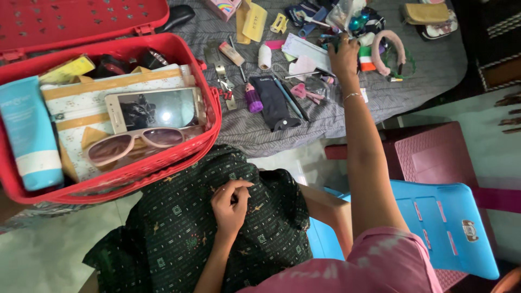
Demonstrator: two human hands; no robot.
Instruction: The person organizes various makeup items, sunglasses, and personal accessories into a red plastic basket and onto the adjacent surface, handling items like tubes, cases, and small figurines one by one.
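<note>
My right arm is stretched out straight ahead over the bed (380, 92), which is covered in a grey striped sheet. My right hand (344, 54) is seen from the back, wrist bent down, a thin bracelet (351, 96) on the wrist. Its fingers curl down into a heap of small things; whether the grip has closed on anything I cannot tell, as the fingertips are hidden behind the hand. Nearest to them: a white paper packet (305, 49) just left of the hand and a pink padded headband (386, 50) just to the right.

My left hand (231, 202) rests on my lap, on dark green patterned cloth (179, 233). Fingers are loosely curled, thumb against the forefinger, nothing held.

To the left stands an open red case (211, 122) with its lid tipped back. Inside lies a cream pouch (81, 108); on top of it a phone (157, 108), screen up, and pink-framed sunglasses (133, 145) just in front of the phone. A blue tube (30, 135) lies along the left wall of the case.

On the sheet between case and right hand: a dark fabric pouch (274, 103) and a small tool with a purple handle (253, 97).
</note>
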